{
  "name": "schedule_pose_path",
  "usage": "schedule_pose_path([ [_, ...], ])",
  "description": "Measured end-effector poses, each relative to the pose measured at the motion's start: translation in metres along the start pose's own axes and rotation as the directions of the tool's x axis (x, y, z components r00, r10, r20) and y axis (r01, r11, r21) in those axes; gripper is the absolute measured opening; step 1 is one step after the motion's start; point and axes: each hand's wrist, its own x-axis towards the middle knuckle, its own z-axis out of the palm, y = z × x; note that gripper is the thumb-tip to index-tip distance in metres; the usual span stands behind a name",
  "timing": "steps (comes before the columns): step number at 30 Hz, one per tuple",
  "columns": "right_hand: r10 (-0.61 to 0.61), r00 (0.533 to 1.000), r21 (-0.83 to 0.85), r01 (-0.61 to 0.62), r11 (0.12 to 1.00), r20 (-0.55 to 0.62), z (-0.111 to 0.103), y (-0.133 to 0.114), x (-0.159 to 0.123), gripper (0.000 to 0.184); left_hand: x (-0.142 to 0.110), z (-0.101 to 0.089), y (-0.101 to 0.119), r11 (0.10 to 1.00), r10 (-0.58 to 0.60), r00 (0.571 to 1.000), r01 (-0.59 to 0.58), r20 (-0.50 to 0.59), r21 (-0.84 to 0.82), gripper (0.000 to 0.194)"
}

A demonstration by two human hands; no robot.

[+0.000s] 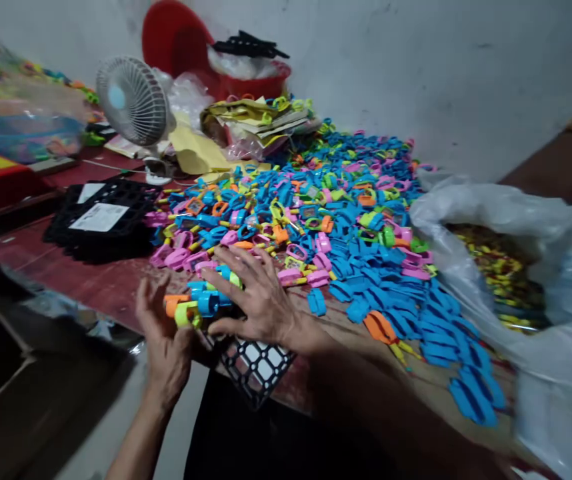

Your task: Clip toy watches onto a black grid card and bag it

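Note:
Near the table's front edge, my left hand (163, 340) curls around one end of a small cluster of bright plastic toy watches (207, 305), blue with orange and yellow-green ones. Its thumb lies against a yellow-green piece (187, 313). My right hand (261, 297) reaches over the cluster from the other side, fingers spread, and covers part of it. Below the right palm, a black plastic grid tray (256, 373) sticks out over the table edge, tilted. Whether the cluster sits in this tray is hidden by my hands.
A large heap of blue, pink, orange and green toy watches (366, 247) spreads to the wall. Stacked black trays (101, 220) lie left, near a fan (133, 100). Behind are papers (261, 123) and a red tub (256, 83). A plastic bag (466, 280) of small yellow parts stands right.

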Motion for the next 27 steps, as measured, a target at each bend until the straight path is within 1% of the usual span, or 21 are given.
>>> schedule_pose_path([
  [1,0.036,0.998,-0.002,-0.036,0.999,-0.053,-0.004,-0.003,-0.012,0.059,-0.004,-0.002,-0.003,0.998,-0.041,0.999,0.040,0.013,0.049,0.104],
  [2,0.083,0.992,0.007,-0.083,0.997,-0.097,-0.006,-0.005,-0.027,0.052,-0.009,-0.003,-0.007,0.987,-0.085,0.995,0.077,0.051,0.141,0.108],
  [3,0.135,0.982,0.022,-0.133,0.991,-0.130,-0.006,-0.005,-0.045,0.044,-0.012,-0.005,-0.011,0.964,-0.114,0.989,0.086,0.098,0.252,0.103],
  [4,0.187,0.972,0.037,-0.184,0.982,-0.141,-0.003,-0.003,-0.066,0.036,-0.015,-0.006,-0.015,0.930,-0.124,0.980,0.060,0.154,0.362,0.091],
  [6,0.276,0.952,0.064,-0.270,0.961,-0.133,0.004,0.005,-0.105,0.026,-0.017,-0.006,-0.022,0.854,-0.094,0.966,-0.046,0.240,0.518,0.062],
  [7,0.313,0.942,0.076,-0.306,0.949,-0.118,0.007,0.011,-0.120,0.023,-0.017,-0.004,-0.024,0.819,-0.066,0.965,-0.093,0.254,0.567,0.053],
  [9,0.408,0.907,0.080,-0.402,0.912,-0.102,0.009,0.025,-0.139,0.025,-0.015,0.005,-0.027,0.766,-0.021,0.973,-0.132,0.229,0.629,0.044],
  [11,0.527,0.844,0.041,-0.526,0.850,-0.097,0.005,0.038,-0.138,0.028,-0.015,0.015,-0.026,0.744,-0.010,0.980,-0.125,0.198,0.656,0.040],
  [13,0.622,0.781,-0.052,-0.624,0.779,-0.056,-0.002,0.048,-0.124,0.030,-0.015,0.025,-0.022,0.751,-0.012,0.983,-0.113,0.184,0.651,0.035],
  [14,0.655,0.755,-0.118,-0.651,0.750,-0.008,-0.005,0.051,-0.114,0.030,-0.016,0.029,-0.020,0.760,-0.012,0.983,-0.110,0.184,0.640,0.032],
  [16,0.708,0.699,-0.265,-0.667,0.696,0.102,-0.007,0.057,-0.096,0.028,-0.017,0.035,-0.016,0.771,-0.004,0.981,-0.122,0.196,0.625,0.027],
  [18,0.747,0.644,-0.378,-0.658,0.651,0.166,-0.004,0.059,-0.082,0.026,-0.017,0.036,-0.015,0.767,-0.004,0.974,-0.144,0.228,0.625,0.024],
  [21,0.766,0.604,-0.436,-0.641,0.632,0.221,0.002,0.059,-0.074,0.025,-0.016,0.035,-0.018,0.746,-0.016,0.968,-0.154,0.249,0.648,0.024],
  [24,0.788,0.552,-0.476,-0.635,0.609,0.272,0.000,0.055,-0.080,0.028,-0.017,0.033,-0.020,0.743,-0.018,0.970,-0.149,0.242,0.652,0.024],
  [25,0.792,0.545,-0.492,-0.629,0.603,0.274,-0.003,0.054,-0.084,0.026,-0.018,0.032,-0.020,0.747,-0.018,0.973,-0.139,0.229,0.650,0.027],
  [26,0.790,0.552,-0.498,-0.623,0.603,0.266,-0.007,0.053,-0.089,0.025,-0.020,0.032,-0.019,0.754,-0.020,0.980,-0.116,0.199,0.646,0.033],
  [27,0.784,0.568,-0.488,-0.625,0.609,0.251,-0.011,0.053,-0.094,0.023,-0.021,0.032,-0.018,0.766,-0.025,0.988,-0.079,0.153,0.638,0.041],
])
